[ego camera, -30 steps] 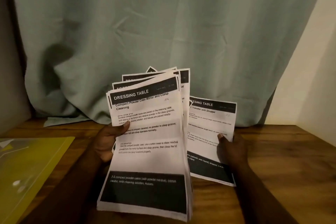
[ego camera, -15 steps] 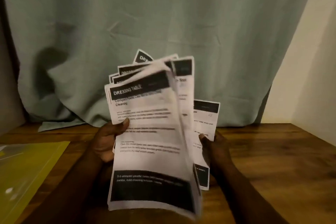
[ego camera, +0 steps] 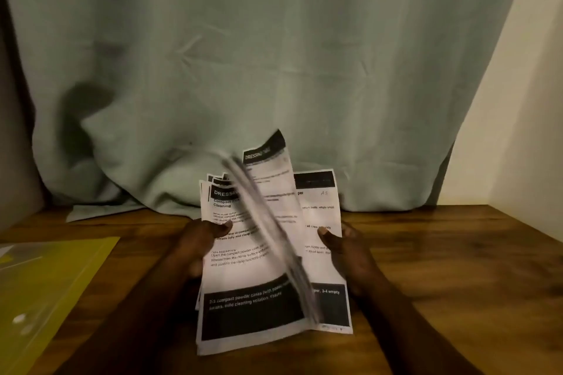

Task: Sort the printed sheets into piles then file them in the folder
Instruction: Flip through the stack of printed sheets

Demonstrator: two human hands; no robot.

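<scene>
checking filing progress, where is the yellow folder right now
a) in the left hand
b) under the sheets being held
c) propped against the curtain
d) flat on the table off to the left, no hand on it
d: the yellow folder lies flat on the wooden table at the left, apart from both hands, while the left hand and right hand each hold printed sheets.

The scene is dimly, warmly lit; a dark shadow is thrown on the curtain (ego camera: 80, 113), and the sheets (ego camera: 268, 222) are smeared by blur.
</scene>
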